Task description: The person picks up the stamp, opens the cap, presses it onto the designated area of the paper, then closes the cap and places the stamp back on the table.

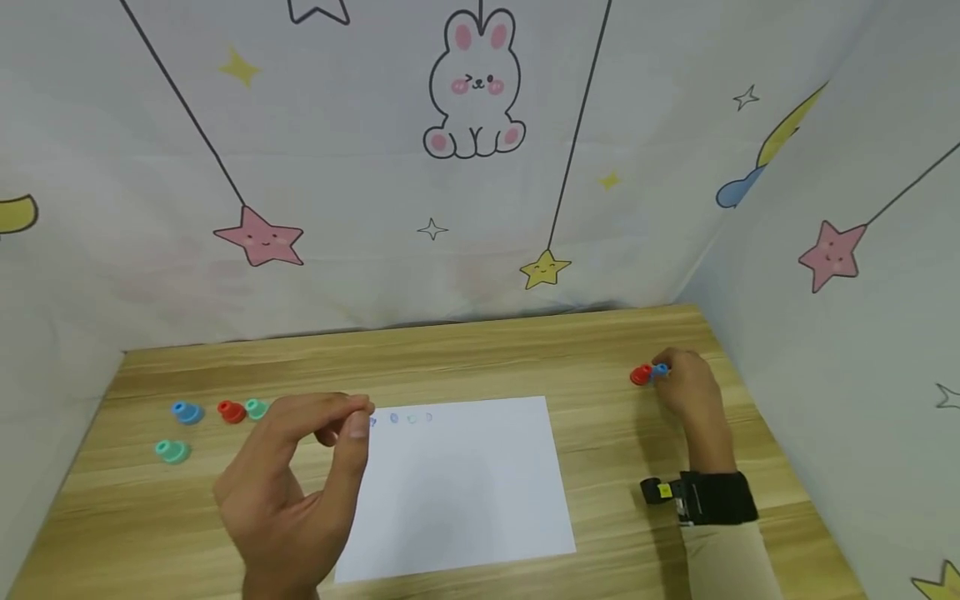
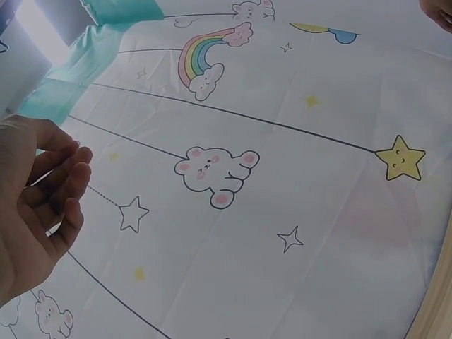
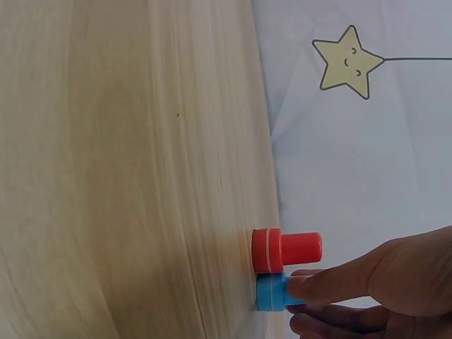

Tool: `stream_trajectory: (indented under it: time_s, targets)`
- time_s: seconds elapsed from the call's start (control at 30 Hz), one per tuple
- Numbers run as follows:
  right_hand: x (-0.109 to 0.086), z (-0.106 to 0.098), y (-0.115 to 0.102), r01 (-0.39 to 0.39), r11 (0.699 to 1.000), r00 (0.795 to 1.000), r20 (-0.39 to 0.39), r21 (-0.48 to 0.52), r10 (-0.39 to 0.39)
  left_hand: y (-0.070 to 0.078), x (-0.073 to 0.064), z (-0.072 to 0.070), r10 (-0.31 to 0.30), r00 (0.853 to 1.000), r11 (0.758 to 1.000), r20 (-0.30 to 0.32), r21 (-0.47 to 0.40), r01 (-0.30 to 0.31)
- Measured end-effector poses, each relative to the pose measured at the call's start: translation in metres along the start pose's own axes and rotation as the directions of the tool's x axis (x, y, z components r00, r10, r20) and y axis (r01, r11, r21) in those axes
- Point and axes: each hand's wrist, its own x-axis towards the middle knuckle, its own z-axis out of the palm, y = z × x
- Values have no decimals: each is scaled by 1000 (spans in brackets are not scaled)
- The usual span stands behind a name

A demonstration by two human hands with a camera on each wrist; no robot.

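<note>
- Right hand [image 1: 693,400]: thumb and fingers pinching the narrow handle of a small blue plastic stamp [image 3: 270,292], which stands upright at two o'clock from the middle of a white paper sheet [image 1: 457,492].
- Left hand [image 1: 288,492]: raised at nine o'clock, fingers loosely bent, nothing seen in it.
- Risk: a round red plastic stamp [image 3: 266,249] stands at the blue one's nine o'clock, bases touching or nearly; a sideways tug would probably tip it.
- Risk: the handle looks slick and mostly covered by fingers; a fingertip hold might slip or twist.
- Looks: bright blue, glossy, broad round base, pale seam line around it, slimmer stem. Underside hidden; can't tell whether it is capped.
</note>
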Motion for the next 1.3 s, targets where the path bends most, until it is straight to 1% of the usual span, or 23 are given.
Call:
stream_trajectory:
  time_s: [0.17,0.27,0.37,0.5,0.57,0.67,0.73,0.8,0.9,0.93,0.97,1.03,1.1,1.2,1.27,1.3]
  targets:
    - [0,-2,0,-12,1000,1000,5,4,12,0,0,-1,-4,1000,1000,8,10,4]
    - [-2,-6,0,-25,1000,1000,-6,7,25,0,1,-1,-2,1000,1000,13,16,2]
    - [-6,-12,-2,-23,1000,999,-39,15,24,-1,1,-1,-2,1000,1000,17,21,1]
    - [-15,-24,-11,19,999,992,-123,36,-14,-1,1,-1,-1,1000,1000,23,29,1]
    - [-21,-32,-19,47,998,984,-172,50,-38,-1,1,-1,1,1000,999,25,33,-2]
    - [-31,-43,-38,110,991,967,-239,76,-90,0,1,-1,4,1000,999,26,37,-5]
    - [-38,-50,-51,174,980,946,-295,99,-138,0,1,-2,4,1000,999,27,40,-5]
    - [-46,-57,-69,251,960,918,-347,124,-195,0,1,-2,4,1000,999,27,45,-5]
    - [-61,-66,-96,368,912,874,-403,182,-272,1,0,-1,5,1000,999,28,52,-7]
    - [-67,-69,-105,402,893,863,-411,205,-294,1,0,0,6,1000,999,28,53,-8]
    - [-72,-71,-114,436,871,851,-419,227,-316,1,0,0,6,1000,998,31,56,-8]
    - [-83,-74,-131,507,816,823,-435,276,-364,2,-1,-1,0,999,998,45,65,-3]
    - [-92,-75,-146,579,748,788,-457,323,-413,3,-1,-1,-8,998,998,63,71,4]
    - [-105,-73,-168,669,631,735,-475,394,-483,3,-3,-2,-16,996,997,92,78,9]
    - [-112,-69,-181,702,557,711,-473,444,-520,4,-3,-1,-12,995,998,102,70,5]
    - [-115,-66,-186,708,527,706,-464,470,-535,4,-3,-1,-7,994,998,105,65,0]
